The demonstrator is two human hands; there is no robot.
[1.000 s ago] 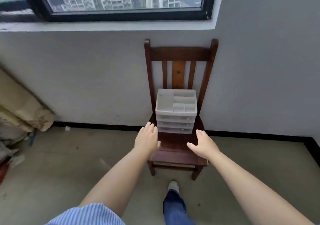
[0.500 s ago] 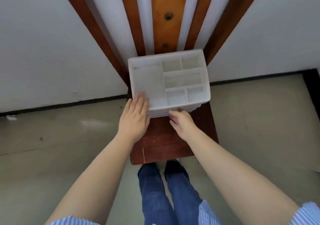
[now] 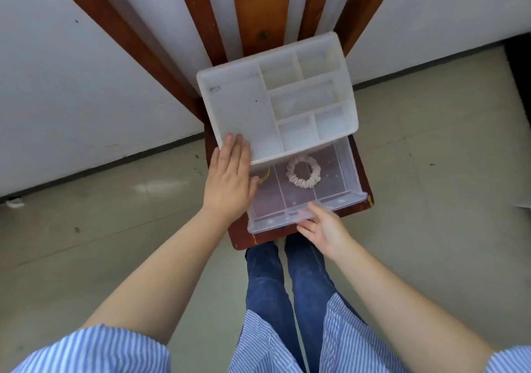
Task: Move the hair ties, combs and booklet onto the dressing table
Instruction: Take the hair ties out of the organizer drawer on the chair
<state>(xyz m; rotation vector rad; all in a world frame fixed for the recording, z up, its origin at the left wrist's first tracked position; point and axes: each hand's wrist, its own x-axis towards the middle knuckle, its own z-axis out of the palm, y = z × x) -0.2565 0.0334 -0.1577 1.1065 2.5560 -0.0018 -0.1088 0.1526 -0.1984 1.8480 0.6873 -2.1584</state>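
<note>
A white plastic drawer organizer (image 3: 244,114) with an open compartment top stands on a wooden chair. Its clear drawer (image 3: 342,171) is pulled out toward me. Inside lie a cream scrunchie hair tie (image 3: 303,170) in the middle section and a thin yellow hair tie (image 3: 265,175) at the left, partly hidden by my hand. My left hand (image 3: 228,181) lies flat against the organizer's front left corner, fingers together. My right hand (image 3: 323,226) holds the drawer's front edge. No combs or booklet are in view.
The wooden chair (image 3: 363,171) stands against a white wall, its slatted back rising behind the organizer. Grey floor spreads on both sides. My legs in blue jeans are right below the seat's front edge.
I have leaned in closer over the chair. My right hand pulled the clear drawer out, uncovering the hair ties. My left hand stayed braced on the organizer.
</note>
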